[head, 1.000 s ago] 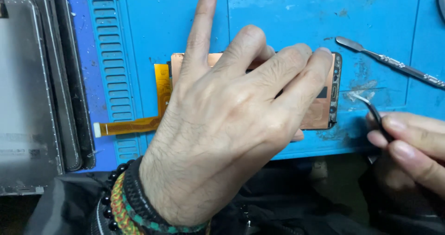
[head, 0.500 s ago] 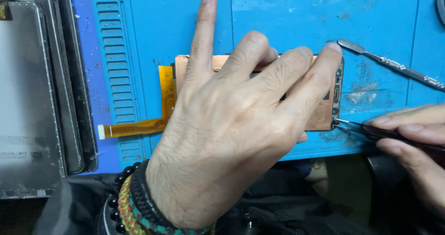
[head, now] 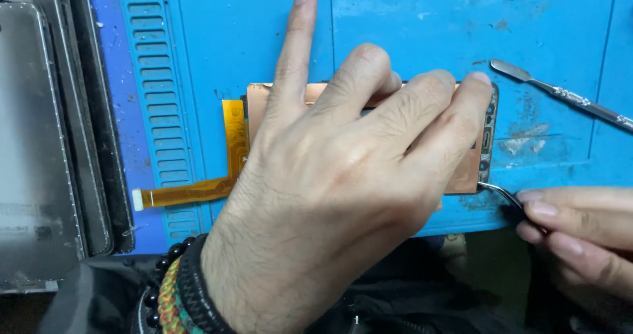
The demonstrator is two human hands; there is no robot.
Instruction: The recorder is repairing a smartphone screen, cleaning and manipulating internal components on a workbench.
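While the left hand (head: 343,195) presses flat on the copper-backed panel (head: 264,103), whose long axis runs nine to three, the right hand (head: 580,242) pinches a thin tool (head: 498,192) touching the panel's corner at four o'clock.

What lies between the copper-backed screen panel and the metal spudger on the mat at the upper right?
In the head view, only bare blue mat with whitish scuffs separates the screen panel from the spudger.

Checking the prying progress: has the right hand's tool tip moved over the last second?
Yes. The tweezers tip in the right hand moved left and down to the copper-backed screen panel's lower right corner.
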